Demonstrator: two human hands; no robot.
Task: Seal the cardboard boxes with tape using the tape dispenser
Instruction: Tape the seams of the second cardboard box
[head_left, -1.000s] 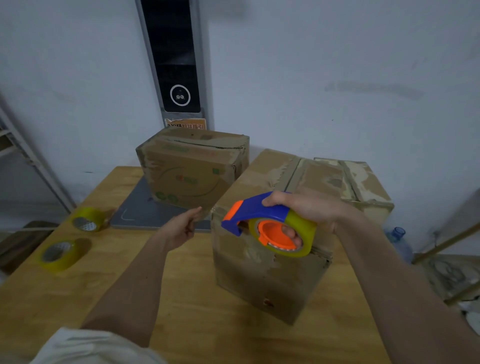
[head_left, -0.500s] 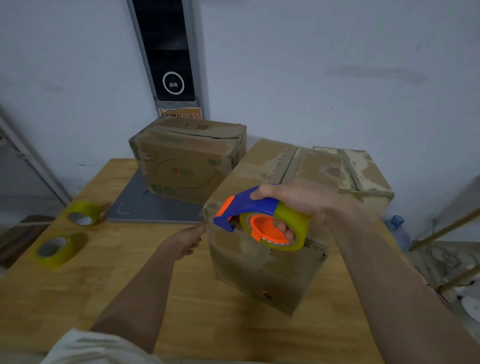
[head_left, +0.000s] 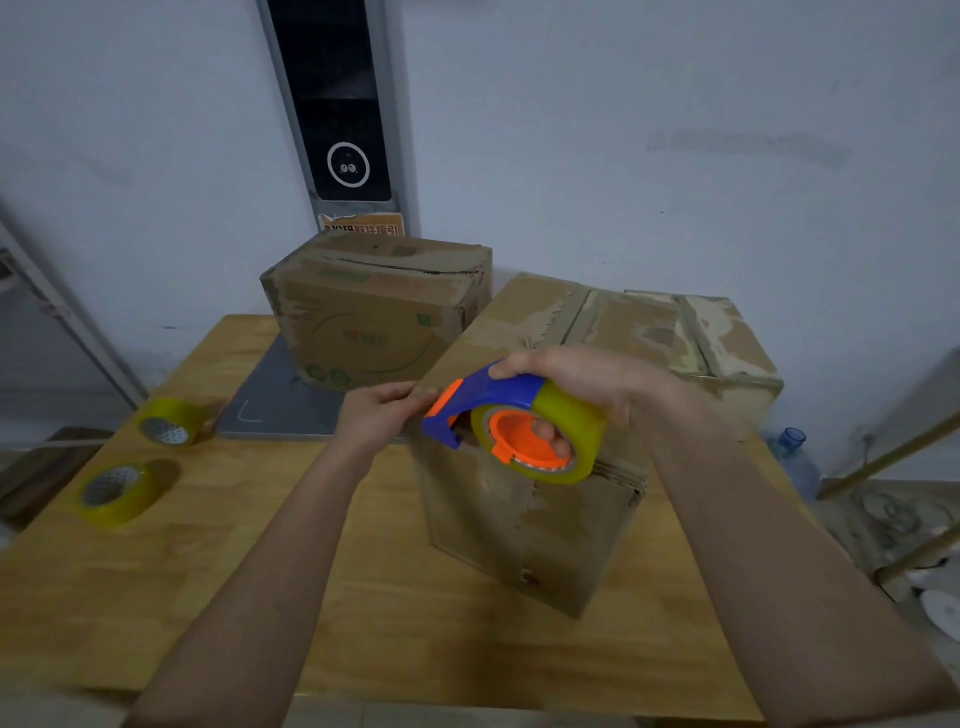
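Head view: the left hand (head_left: 375, 415) has been brought from beside the box (head_left: 524, 441) up to the dispenser (head_left: 511, 421) nose, fingers apparently pinching the tape end; the dispenser is gripped by the right hand (head_left: 587, 384) above the box's near edge. Taping seems about to begin.

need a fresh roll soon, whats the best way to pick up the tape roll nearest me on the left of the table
The nearest tape roll lies tilted on the table with its open core facing up. Come from above with the left hand, thumb in the core, fingers round the outer rim.
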